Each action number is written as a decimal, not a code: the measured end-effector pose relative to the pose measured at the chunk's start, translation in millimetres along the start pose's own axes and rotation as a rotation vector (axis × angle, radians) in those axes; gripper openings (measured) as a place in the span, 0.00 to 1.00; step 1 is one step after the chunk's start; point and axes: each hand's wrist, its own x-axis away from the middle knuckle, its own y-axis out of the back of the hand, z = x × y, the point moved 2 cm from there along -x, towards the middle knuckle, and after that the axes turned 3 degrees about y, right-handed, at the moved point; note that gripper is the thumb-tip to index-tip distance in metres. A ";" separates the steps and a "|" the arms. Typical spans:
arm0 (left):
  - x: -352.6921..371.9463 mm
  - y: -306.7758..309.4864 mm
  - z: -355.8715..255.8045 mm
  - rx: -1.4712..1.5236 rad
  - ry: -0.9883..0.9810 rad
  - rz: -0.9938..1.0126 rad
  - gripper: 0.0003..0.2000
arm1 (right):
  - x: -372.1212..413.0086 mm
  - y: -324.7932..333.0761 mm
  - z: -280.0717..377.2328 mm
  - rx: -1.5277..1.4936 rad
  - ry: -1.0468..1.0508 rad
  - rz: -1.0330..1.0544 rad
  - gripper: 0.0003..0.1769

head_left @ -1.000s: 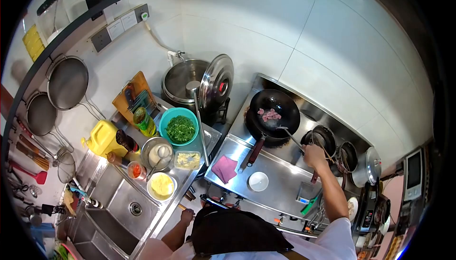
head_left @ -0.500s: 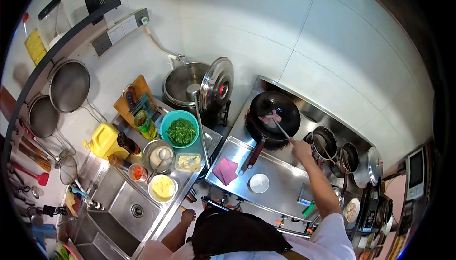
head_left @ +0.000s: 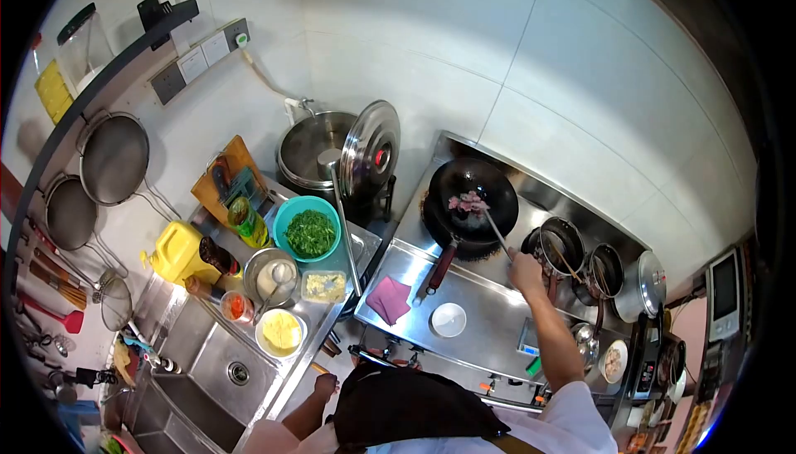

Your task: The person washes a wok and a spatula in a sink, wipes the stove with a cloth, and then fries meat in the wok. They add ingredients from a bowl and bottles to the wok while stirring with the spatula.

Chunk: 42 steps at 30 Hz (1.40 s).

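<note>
**Right hand works a ladle in the wok**

My right hand (head_left: 525, 271) is closed around the long handle of a ladle (head_left: 496, 234). Its far end sits among the pink meat pieces (head_left: 469, 201) in the black wok (head_left: 497, 182), at 11 o'clock from that hand. The wok stands on the steel stove (head_left: 489, 305). My left hand (head_left: 325, 385) rests at the counter edge near 7 o'clock, beside the sink (head_left: 207, 371); I cannot tell whether it grips anything. A pink cloth (head_left: 390, 299) and a white dish (head_left: 448, 319) lie between the hands.
</note>
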 end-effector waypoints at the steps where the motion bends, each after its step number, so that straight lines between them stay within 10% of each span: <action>1: -2.5 0.0 -5.3 0.005 -0.007 -0.002 0.08 | -9.6 -8.6 -0.8 0.000 0.005 -0.007 0.25; 13: 2.4 -1.5 -10.3 0.086 -0.060 0.001 0.09 | -6.2 -3.7 -1.7 -0.006 0.059 0.051 0.19; 17: -10.0 8.3 12.7 -0.338 -0.280 0.059 0.07 | -3.0 10.4 3.8 -0.051 0.029 -0.056 0.15; 19: 5.2 7.2 6.5 -0.082 0.057 -0.016 0.06 | -6.8 4.1 9.2 -0.080 0.006 -0.084 0.17; 34: 7.3 -3.1 -0.4 0.102 -0.065 -0.010 0.08 | -16.1 18.6 25.8 0.035 0.071 -0.034 0.15; 38: -2.7 8.4 12.8 -0.347 -0.560 0.048 0.07 | -27.3 3.1 31.1 0.010 0.079 -0.041 0.18; 42: 8.0 7.7 8.6 -0.065 -0.067 0.029 0.07 | -27.8 -0.3 32.0 0.036 0.067 -0.027 0.18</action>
